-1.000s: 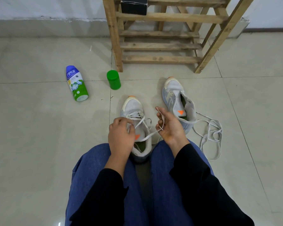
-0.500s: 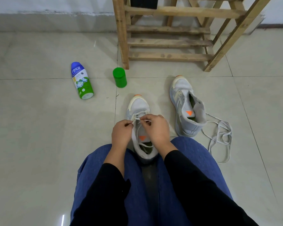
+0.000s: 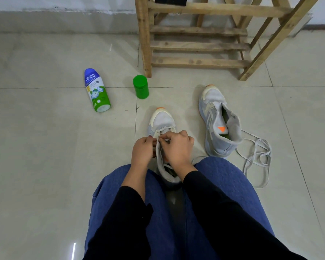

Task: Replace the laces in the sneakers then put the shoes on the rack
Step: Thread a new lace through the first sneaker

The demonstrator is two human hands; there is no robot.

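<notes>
Pinching lace (image 3: 160, 131) on sneaker (image 3: 162, 119): left hand (image 3: 142, 151), right hand (image 3: 178, 147) | bottle (image 3: 97, 91), green cap (image 3: 140, 87) leftward | rack (image 3: 195, 45) ahead

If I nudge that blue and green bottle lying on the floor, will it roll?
Probably. The bottle is round and lies on its side on glossy tile, so a sideways nudge should roll it. It looks plastic, so likely light.

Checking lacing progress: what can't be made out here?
Head view:
1. The lace on the near sneaker: mostly covered by the left hand and right hand.
2. Its heel: partly hidden by the knees.
3. Upper shelves of the rack and the dark box: cut off by the top edge.
</notes>
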